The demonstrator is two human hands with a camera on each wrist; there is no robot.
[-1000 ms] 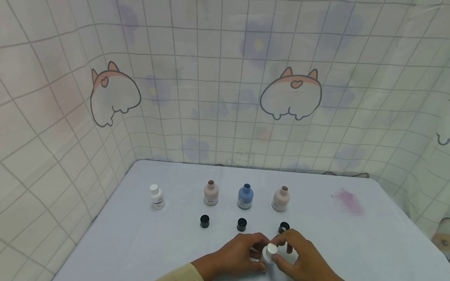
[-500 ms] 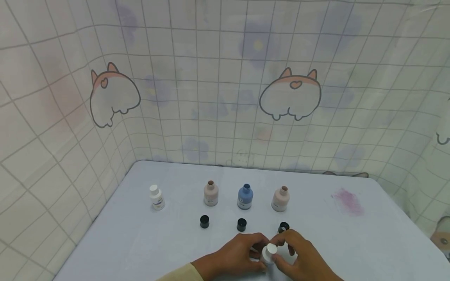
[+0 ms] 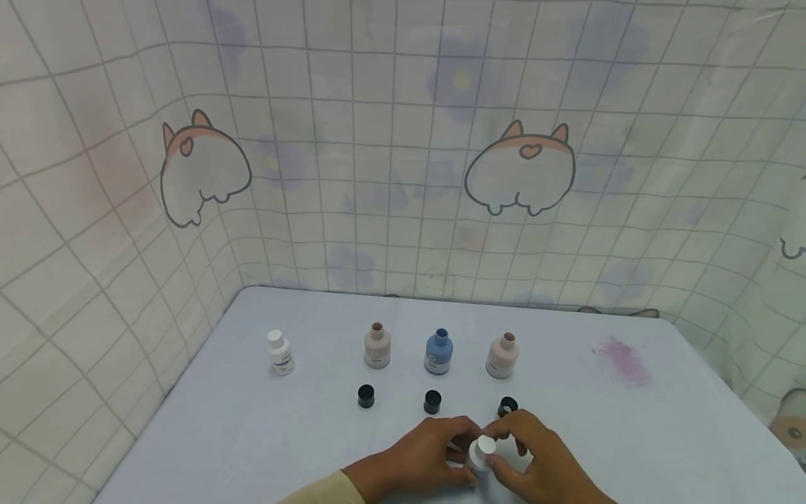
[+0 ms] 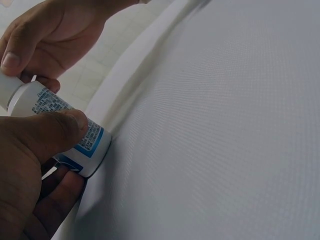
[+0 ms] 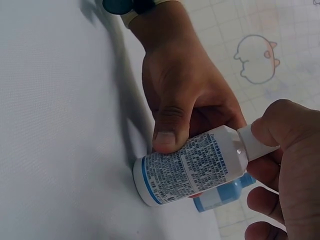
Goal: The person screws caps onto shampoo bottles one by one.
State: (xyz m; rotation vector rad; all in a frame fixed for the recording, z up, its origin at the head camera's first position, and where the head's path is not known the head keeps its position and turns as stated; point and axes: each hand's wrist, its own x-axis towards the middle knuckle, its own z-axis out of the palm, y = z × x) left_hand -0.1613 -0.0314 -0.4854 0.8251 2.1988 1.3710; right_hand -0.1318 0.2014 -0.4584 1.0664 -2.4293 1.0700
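Note:
My left hand (image 3: 431, 455) grips the body of a small white bottle (image 5: 187, 167) that stands on the table near its front edge. Fine print and blue bands cover the bottle's label in both wrist views. With thumb and fingers, my right hand (image 3: 541, 455) pinches the white cap (image 3: 485, 446) on top of that bottle. A black cap (image 3: 507, 407) lies just beyond my right fingers. Farther back, a blue bottle (image 3: 439, 352) and two pale pink bottles, one on the left (image 3: 378, 346) and one on the right (image 3: 502, 356), stand uncapped.
Two more black caps, a left one (image 3: 366, 396) and a middle one (image 3: 432, 402), sit in front of the uncapped bottles. Another white bottle (image 3: 281, 353) stands capped at the left. A pink stain (image 3: 625, 362) marks the white table (image 3: 252, 434) at the right.

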